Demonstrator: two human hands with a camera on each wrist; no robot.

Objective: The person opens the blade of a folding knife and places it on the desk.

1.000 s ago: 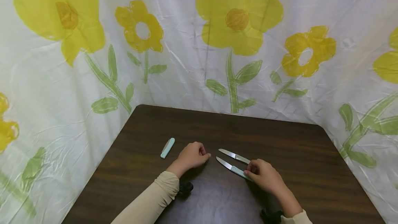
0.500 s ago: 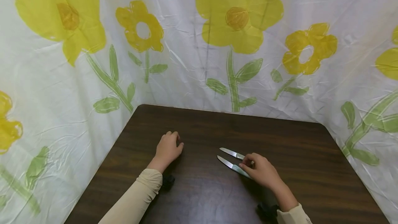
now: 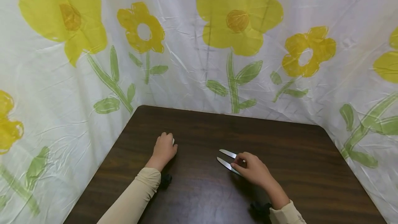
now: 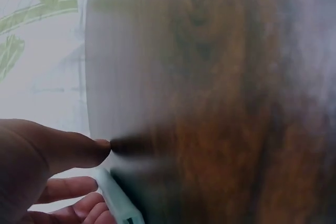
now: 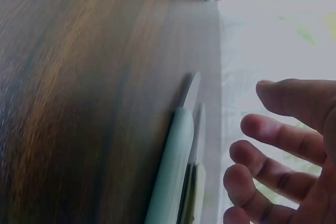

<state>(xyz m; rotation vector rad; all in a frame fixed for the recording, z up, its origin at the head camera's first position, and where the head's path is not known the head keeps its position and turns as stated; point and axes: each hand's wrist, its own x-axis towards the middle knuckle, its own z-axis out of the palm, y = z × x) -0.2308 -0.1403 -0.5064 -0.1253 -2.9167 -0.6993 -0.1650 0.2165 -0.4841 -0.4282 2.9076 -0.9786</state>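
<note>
My left hand (image 3: 163, 150) is at the left of the table, its fingers curled at a folded pocket knife with a pale mint handle (image 4: 119, 199). Only a small end of that knife (image 3: 173, 141) shows past the fingers in the head view. Fingertips meet the handle in the left wrist view, the thumb close beside it. To the right, two opened pocket knives lie side by side, blades towards the left: a nearer mint one (image 5: 173, 166) and a farther pale one (image 5: 198, 192). Loosely bent, my right hand (image 3: 253, 170) hovers over their handles and holds nothing.
The dark wood-grain table (image 3: 199, 196) has rounded far corners. A white curtain with yellow flowers (image 3: 180, 89) hangs right behind its far edge and along the sides. Black wrist cameras (image 3: 260, 208) sit under both wrists.
My left hand has moved left from the table's middle to the folded pocket knife. My right hand has come off the nearer knife's handle and shifted left over the two opened knives.
</note>
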